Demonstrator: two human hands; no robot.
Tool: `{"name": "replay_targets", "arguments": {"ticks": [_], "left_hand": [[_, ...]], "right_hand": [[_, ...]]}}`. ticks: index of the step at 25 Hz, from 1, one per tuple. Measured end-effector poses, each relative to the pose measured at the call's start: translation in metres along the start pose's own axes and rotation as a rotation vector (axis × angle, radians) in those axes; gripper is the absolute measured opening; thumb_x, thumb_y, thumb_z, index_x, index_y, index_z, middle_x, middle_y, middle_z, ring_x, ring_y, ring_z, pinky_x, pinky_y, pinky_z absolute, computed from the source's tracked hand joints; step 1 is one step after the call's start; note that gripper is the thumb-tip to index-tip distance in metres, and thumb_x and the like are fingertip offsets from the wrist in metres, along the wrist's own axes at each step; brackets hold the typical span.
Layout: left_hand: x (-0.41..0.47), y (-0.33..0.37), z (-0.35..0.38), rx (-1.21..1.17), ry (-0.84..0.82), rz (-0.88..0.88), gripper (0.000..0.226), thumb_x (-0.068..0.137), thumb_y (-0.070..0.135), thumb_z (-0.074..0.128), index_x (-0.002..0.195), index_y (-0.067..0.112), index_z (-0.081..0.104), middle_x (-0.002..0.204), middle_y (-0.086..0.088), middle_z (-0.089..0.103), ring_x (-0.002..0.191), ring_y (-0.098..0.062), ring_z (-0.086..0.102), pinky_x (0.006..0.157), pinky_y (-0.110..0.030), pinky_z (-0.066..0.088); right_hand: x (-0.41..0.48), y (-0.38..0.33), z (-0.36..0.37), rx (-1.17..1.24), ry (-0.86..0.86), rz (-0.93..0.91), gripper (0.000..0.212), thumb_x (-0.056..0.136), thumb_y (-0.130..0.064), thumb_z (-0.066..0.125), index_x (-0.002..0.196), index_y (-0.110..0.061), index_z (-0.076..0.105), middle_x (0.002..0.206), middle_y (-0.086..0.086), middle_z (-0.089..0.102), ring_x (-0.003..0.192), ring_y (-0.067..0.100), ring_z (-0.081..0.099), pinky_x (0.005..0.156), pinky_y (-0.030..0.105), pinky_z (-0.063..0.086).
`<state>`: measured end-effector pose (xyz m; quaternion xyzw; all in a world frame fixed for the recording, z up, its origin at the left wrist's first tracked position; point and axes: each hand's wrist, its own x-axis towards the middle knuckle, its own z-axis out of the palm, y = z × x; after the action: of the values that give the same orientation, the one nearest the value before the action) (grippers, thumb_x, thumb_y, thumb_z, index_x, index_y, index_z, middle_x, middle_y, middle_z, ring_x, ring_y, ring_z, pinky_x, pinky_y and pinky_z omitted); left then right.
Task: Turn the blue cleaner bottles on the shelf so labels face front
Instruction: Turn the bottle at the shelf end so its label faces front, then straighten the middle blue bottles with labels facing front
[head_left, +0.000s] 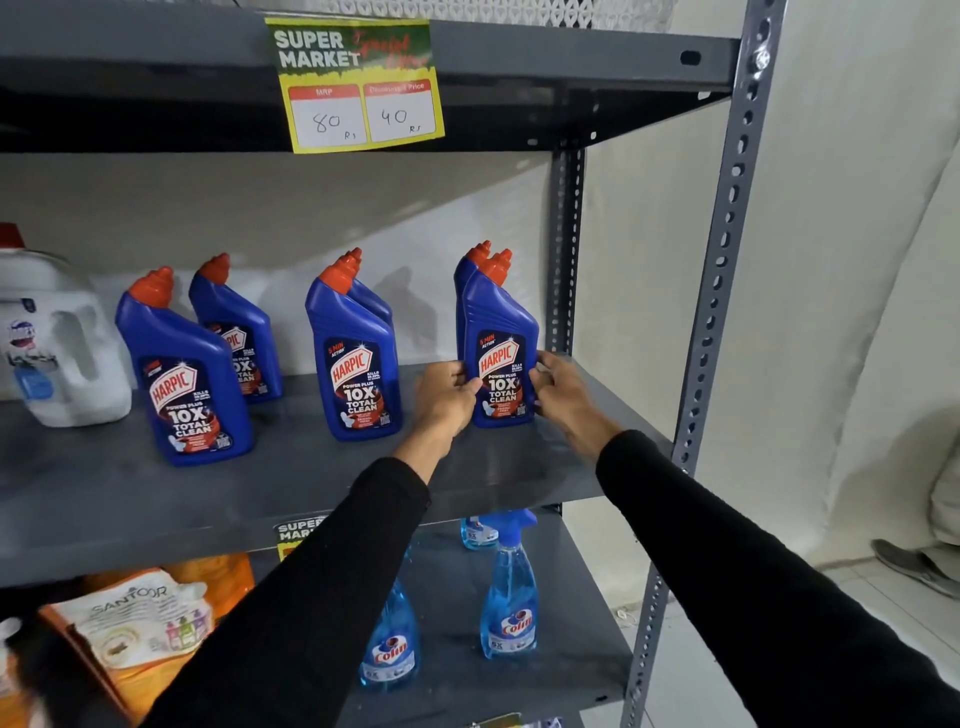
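Several blue cleaner bottles with red caps stand on the middle grey shelf (291, 488). The rightmost front bottle (500, 322) stands upright with its label facing me. My left hand (445, 397) grips its left side and my right hand (563, 392) grips its right side. Another bottle (466, 270) stands close behind it, mostly hidden. In the middle, a bottle (353, 358) shows its label, with one more (375, 301) behind it. At the left, a front bottle (184, 384) and a rear bottle (239, 332) both show their labels.
A white jug (57, 353) stands at the shelf's left end. A price sign (356, 85) hangs from the shelf above. The slotted steel upright (719, 291) rises at the right. Below stand light-blue spray bottles (509, 603) and an orange-and-white pack (140, 618).
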<state>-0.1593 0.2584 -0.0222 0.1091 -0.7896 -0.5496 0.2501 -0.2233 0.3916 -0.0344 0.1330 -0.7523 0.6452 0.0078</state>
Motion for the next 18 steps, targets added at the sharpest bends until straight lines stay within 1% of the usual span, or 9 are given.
{"name": "replay_targets", "arguments": {"ticks": [4,8,12,16,18], "left_hand": [[-0.012,0.001,-0.002,-0.009,-0.007,0.011,0.032,0.093,0.008,0.061,0.124,0.002,0.062,0.121,-0.014,0.069,0.104,-0.022,0.067,0.087,-0.031,0.054],[-0.026,0.004,-0.006,0.007,-0.006,0.040,0.034,0.092,0.007,0.061,0.126,0.001,0.062,0.122,-0.014,0.068,0.096,-0.015,0.062,0.086,-0.029,0.052],[-0.035,0.006,-0.007,0.009,0.001,0.051,0.035,0.093,0.008,0.061,0.128,0.002,0.060,0.123,-0.014,0.068,0.096,-0.014,0.060,0.088,-0.030,0.052],[-0.040,0.006,-0.005,0.007,0.019,0.047,0.035,0.093,0.008,0.061,0.128,0.002,0.060,0.124,-0.015,0.068,0.101,-0.018,0.063,0.089,-0.031,0.052],[-0.042,0.006,-0.006,0.002,0.014,0.052,0.035,0.093,0.009,0.060,0.128,0.002,0.060,0.124,-0.014,0.068,0.102,-0.016,0.063,0.088,-0.029,0.052]], "right_hand": [[-0.013,-0.003,-0.004,0.049,0.002,0.031,0.032,0.102,-0.020,0.046,0.133,-0.015,0.053,0.121,0.009,0.066,0.106,0.022,0.067,0.091,0.044,0.058],[-0.027,-0.003,-0.006,0.023,-0.013,0.005,0.035,0.103,-0.021,0.043,0.137,-0.017,0.050,0.123,0.009,0.066,0.110,0.023,0.067,0.092,0.045,0.057],[-0.035,-0.003,-0.008,0.065,-0.026,0.017,0.035,0.103,-0.021,0.043,0.138,-0.018,0.050,0.124,0.009,0.066,0.108,0.022,0.067,0.085,0.038,0.060],[-0.038,0.000,-0.008,0.010,-0.016,0.000,0.034,0.103,-0.023,0.042,0.137,-0.019,0.049,0.127,0.011,0.065,0.111,0.024,0.066,0.092,0.044,0.057],[-0.044,-0.003,-0.007,0.008,-0.025,0.009,0.037,0.104,-0.022,0.041,0.140,-0.018,0.046,0.133,0.013,0.062,0.114,0.022,0.064,0.094,0.042,0.056]]}}
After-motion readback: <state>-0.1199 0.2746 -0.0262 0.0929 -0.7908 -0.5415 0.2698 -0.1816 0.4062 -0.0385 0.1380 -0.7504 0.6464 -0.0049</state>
